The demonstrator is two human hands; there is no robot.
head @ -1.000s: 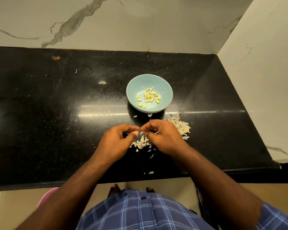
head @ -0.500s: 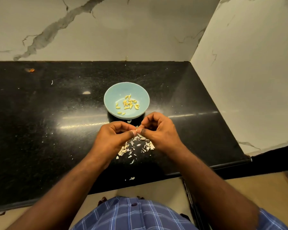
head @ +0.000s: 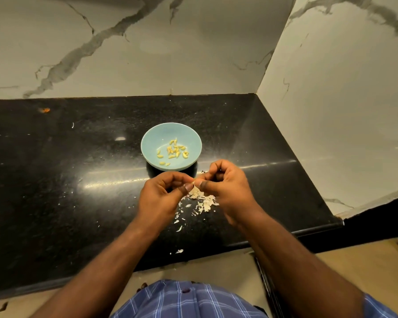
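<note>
My left hand (head: 162,195) and my right hand (head: 226,188) meet above the black counter, thumbs and curled fingers pinching one small pale clove (head: 194,188) between them. Most of the clove is hidden by my fingertips. Beneath the hands lies a heap of papery white peels (head: 203,201). Just beyond them stands a light blue bowl (head: 156,138) with several small yellowish peeled cloves (head: 174,150) in its bottom.
The black granite counter (head: 67,191) ends at a front edge near my body and meets marble walls at the back and right. Loose peel flakes (head: 179,251) lie near the front edge. An orange speck (head: 46,109) sits at the far left.
The camera view has shifted, so the bowl and hands sit differently in frame. Both hands stay together over the peels, working the clove; the right hand's fingers have lifted slightly.
</note>
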